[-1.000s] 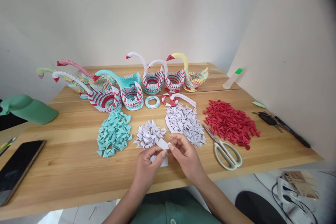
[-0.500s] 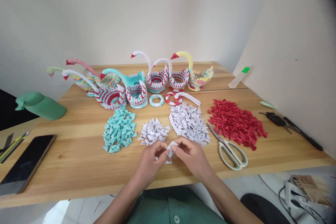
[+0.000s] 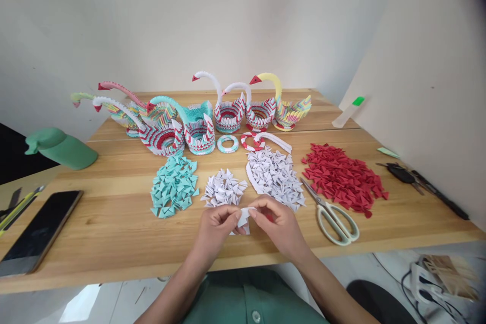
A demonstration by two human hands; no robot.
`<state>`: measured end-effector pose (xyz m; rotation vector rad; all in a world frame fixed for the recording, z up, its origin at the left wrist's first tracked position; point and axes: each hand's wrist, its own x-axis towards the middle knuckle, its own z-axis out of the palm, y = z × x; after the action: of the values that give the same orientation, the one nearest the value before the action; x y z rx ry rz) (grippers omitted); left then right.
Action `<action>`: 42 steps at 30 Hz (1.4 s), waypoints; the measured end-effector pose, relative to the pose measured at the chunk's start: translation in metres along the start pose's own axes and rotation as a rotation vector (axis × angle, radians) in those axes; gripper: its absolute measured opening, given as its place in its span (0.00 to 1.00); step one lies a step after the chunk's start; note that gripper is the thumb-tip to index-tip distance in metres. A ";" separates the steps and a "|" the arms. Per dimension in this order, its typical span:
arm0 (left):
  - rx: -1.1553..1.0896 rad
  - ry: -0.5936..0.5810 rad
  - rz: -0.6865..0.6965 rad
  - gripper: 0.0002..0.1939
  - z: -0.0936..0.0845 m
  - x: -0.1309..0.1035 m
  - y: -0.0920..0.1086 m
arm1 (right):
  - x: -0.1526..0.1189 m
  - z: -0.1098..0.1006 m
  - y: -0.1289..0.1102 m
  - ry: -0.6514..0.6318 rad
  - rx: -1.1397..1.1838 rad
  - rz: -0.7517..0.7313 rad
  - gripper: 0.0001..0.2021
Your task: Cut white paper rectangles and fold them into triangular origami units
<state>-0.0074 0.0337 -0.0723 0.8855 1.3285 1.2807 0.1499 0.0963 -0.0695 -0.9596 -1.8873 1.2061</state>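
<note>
Between the fingertips of both hands is a small white paper piece (image 3: 244,215), partly folded and held just above the table's front part. My left hand (image 3: 219,225) pinches its left side with thumb and forefinger; my right hand (image 3: 274,223) pinches the right side. Beneath the fingers some more white paper (image 3: 245,230) lies on the table, mostly hidden. Just beyond my hands is a small heap of folded white paper triangles (image 3: 224,190). A bigger white heap (image 3: 276,174) lies behind my right hand, and a turquoise heap (image 3: 173,187) is off to the left.
Red triangles (image 3: 343,177) and scissors (image 3: 336,220) lie on the right, with keys (image 3: 401,173) farther out. Several paper swans (image 3: 199,134) stand at the back, two paper rings (image 3: 228,144) before them. A phone (image 3: 40,230) and green bottle (image 3: 63,149) are left.
The white paper has been turned in my fingers and now shows a flatter, angled face. My left hand has shifted slightly left. The camera view has moved a little.
</note>
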 end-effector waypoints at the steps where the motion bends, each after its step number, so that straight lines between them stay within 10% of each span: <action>1: 0.000 0.008 -0.001 0.14 0.000 0.000 0.000 | 0.000 -0.001 0.001 0.019 -0.038 -0.077 0.04; 7: -0.080 0.024 -0.027 0.15 0.000 -0.002 -0.003 | -0.002 -0.007 0.009 0.035 -0.384 -0.537 0.11; 16: -0.104 -0.065 -0.067 0.18 0.000 -0.001 0.002 | -0.002 -0.015 0.017 -0.006 -0.665 -0.746 0.11; 24: -0.081 0.008 -0.060 0.16 0.004 0.007 -0.003 | 0.000 -0.015 0.017 -0.070 -0.515 -0.564 0.12; 32: -0.050 0.013 -0.041 0.14 0.005 0.007 -0.004 | 0.003 -0.018 0.003 -0.168 0.063 0.153 0.14; 42: 0.002 -0.050 -0.022 0.16 0.001 0.006 -0.005 | 0.005 -0.010 0.002 -0.157 -0.026 0.193 0.13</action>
<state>-0.0067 0.0393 -0.0785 0.8970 1.2972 1.2328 0.1566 0.1057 -0.0673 -1.1104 -1.9703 1.4091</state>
